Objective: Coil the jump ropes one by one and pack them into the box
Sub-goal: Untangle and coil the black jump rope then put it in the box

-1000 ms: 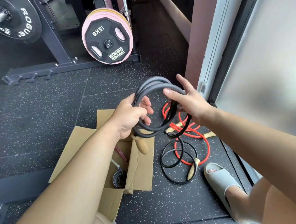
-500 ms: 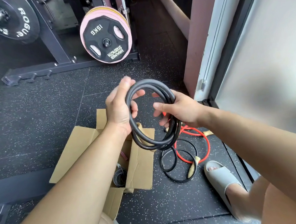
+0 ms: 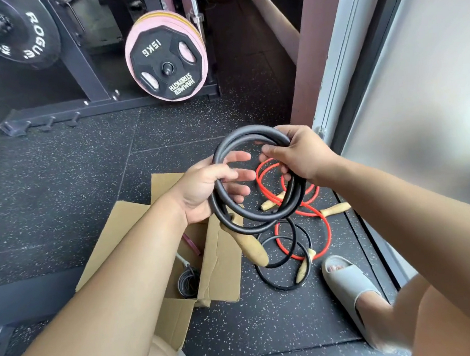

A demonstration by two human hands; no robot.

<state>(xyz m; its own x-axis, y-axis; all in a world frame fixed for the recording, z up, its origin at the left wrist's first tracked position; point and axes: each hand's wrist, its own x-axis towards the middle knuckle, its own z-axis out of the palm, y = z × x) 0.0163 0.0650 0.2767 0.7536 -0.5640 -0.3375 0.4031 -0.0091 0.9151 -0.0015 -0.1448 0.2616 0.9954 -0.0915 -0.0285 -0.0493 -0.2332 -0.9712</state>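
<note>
Item in hand: thick black rubber jump rope (image 3: 248,132), wound into a coil and held above the speckled gym floor (image 3: 84,178) over the right flap of the open brown cardboard box (image 3: 219,265). Your left hand (image 3: 208,186) has its grip clamped on the coil's left side and your right hand (image 3: 297,154) on its upper right, with one wooden handle (image 3: 250,245) dangling. Packed so far, by the look of it: one small dark coil (image 3: 186,283) in the box. Outstanding: this coil, then the red rope (image 3: 328,224) and the thin black rope (image 3: 284,288), both lying loose just right of the box.
</note>
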